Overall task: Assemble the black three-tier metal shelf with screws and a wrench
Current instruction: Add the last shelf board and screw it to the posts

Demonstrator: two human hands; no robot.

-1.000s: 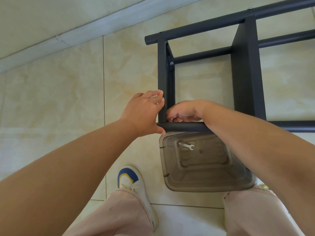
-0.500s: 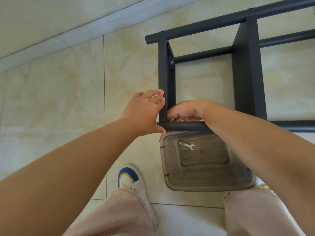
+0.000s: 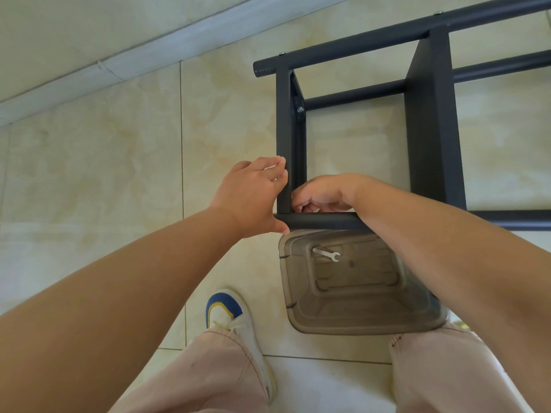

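Where the beige tiled floor (image 3: 89, 174) meets a pale baseboard (image 3: 119, 64), the black shelf frame (image 3: 429, 129) is positioned. At its near-left corner, the left hand (image 3: 253, 198) is wrapped around the upright and near rail. The right hand (image 3: 322, 195) is curled inside that corner; whether anything is held cannot be told. Below the frame, a wrench (image 3: 326, 254) lies in a translucent bin (image 3: 357, 323).

Bright, even daylight; soft faint shadows; sharp focus; wide-angle bending at edges; no glare
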